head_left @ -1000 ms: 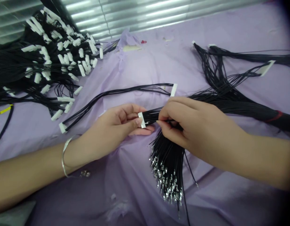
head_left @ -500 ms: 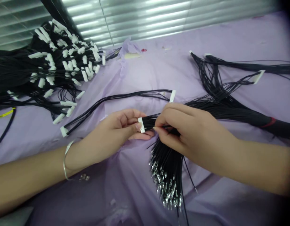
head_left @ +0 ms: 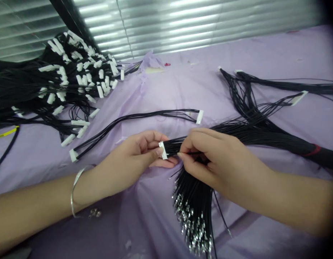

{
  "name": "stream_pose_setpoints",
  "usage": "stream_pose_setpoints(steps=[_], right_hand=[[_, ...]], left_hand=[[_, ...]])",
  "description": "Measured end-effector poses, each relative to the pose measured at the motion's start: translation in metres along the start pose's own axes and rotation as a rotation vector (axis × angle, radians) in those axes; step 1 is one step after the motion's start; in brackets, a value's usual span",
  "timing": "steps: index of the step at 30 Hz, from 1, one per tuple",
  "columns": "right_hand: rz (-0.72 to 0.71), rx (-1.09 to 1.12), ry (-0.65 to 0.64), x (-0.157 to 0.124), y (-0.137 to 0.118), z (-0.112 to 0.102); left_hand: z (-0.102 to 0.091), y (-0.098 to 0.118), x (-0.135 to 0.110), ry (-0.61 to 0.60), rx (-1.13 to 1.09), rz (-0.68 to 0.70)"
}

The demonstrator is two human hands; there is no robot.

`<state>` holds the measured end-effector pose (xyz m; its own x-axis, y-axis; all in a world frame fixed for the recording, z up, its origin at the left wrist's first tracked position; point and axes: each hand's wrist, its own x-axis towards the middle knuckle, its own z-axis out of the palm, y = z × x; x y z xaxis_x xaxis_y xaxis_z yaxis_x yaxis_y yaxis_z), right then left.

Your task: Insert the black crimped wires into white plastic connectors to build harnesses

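Observation:
A white multi-pin connector point(head_left: 163, 150) with several black wires running out of its right side is pinched between the thumb and fingers of my left hand point(head_left: 140, 153). Just right of it, my right hand point(head_left: 212, 153) is closed, thumb against index finger, on a thin black wire point(head_left: 194, 153). That wire's end points at the connector; whether it is inside cannot be made out. Under my right hand a thick bundle of black wires point(head_left: 194, 201) fans downward, its ends tipped with shiny metal terminals.
A finished-looking wire harness point(head_left: 134, 117) with white connectors at both ends lies behind my left hand. A large heap of connectored wires point(head_left: 82, 79) fills the back left. A red-banded wire bundle point(head_left: 290, 145) stretches right across the purple cloth point(head_left: 179, 86). Window blinds point(head_left: 166, 27) stand behind.
The whole view has shifted slightly, so everything sits a little lower in the picture. Both hands keep nearly the same pose, and the wire and connector remain in their grasp.

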<state>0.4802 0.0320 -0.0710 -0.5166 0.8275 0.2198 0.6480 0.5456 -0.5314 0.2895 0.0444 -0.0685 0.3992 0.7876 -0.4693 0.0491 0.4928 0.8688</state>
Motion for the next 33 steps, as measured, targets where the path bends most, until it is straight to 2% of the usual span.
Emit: stream_pose_setpoints(steps=[5, 18, 25, 33], right_hand=[[0.008, -0.009, -0.061, 0.001, -0.0012, -0.0049], [0.113, -0.01, -0.113, 0.0067, -0.0009, -0.0054], [0.07, -0.04, -0.126, 0.0072, 0.0034, -0.0058], [0.088, 0.001, -0.144, 0.008, 0.0027, -0.0076]], left_hand=[[0.0015, 0.0018, 0.0005, -0.019, -0.03, 0.02], [0.0008, 0.0013, 0.0023, -0.035, 0.017, 0.062], [0.0023, 0.0034, -0.0022, 0.006, 0.069, 0.057], [0.0042, 0.0044, -0.0017, 0.01, 0.118, 0.066]])
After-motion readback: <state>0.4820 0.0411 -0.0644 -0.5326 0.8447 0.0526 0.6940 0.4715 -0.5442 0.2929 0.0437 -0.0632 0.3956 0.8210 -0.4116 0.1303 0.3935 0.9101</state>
